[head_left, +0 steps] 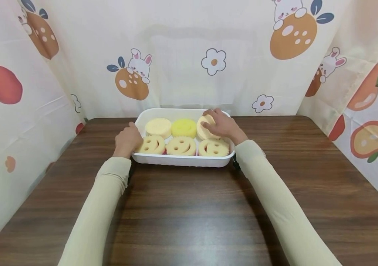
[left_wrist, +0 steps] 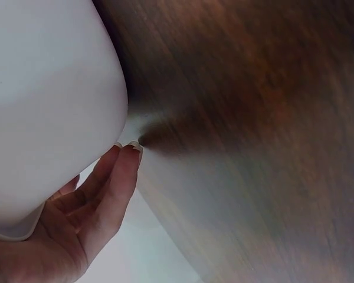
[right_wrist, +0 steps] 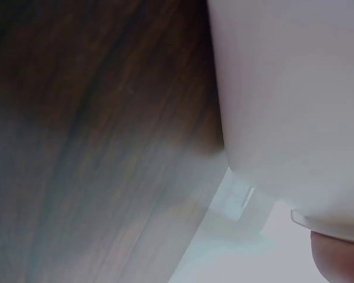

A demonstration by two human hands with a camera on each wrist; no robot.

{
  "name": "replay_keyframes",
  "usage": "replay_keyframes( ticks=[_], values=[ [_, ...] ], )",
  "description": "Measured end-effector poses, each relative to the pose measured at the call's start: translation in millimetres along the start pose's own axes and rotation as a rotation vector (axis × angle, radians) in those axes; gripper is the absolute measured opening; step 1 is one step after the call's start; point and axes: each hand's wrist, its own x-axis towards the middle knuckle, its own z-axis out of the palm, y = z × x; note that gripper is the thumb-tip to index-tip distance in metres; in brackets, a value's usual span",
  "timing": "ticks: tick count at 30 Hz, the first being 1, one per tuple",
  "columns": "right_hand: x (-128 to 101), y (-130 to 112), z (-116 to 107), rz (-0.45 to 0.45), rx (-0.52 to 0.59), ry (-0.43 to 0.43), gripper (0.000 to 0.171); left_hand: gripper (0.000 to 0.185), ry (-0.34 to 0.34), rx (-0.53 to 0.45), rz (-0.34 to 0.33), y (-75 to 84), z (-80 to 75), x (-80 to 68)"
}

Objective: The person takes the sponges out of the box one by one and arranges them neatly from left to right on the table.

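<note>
The left hand (head_left: 128,140) rests with relaxed fingers against the left wall of the white rectangular plastic tray (head_left: 182,160), which sits on the dark wooden table (head_left: 189,207). In the tray's back right corner, the right hand (head_left: 220,125) grips a pale yellow round foam sponge (head_left: 203,127) tilted on edge. It looks light, soft and squashy, best pinched gently across its rim.

No legible text — none anywhere.

Right hand (head_left: 220,125) hides part of pale sponge (head_left: 203,127); wrist views blurred.
</note>
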Motion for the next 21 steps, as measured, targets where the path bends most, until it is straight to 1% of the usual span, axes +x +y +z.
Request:
replay_keyframes(
  ticks=[5,10,16,21],
  values=[
    [0.5,-0.2,-0.2,-0.018,0.021,0.016,0.042,0.062,-0.009,0.001,-0.002,0.3,-0.6,1.0],
    [0.5,2.9,-0.2,-0.043,0.07,0.05,0.036,0.06,-0.008,-0.004,-0.002,2.3,-1.8,-0.1],
    [-0.6,4.5,-2.9,-0.016,0.169,0.09,0.033,0.06,-0.009,-0.007,0.005,2.4,-1.7,1.0],
    [-0.7,4.6,-3.8,-0.003,0.196,0.073,0.033,0.063,-0.01,-0.008,-0.004,1.4,-0.8,2.2]
  ],
)
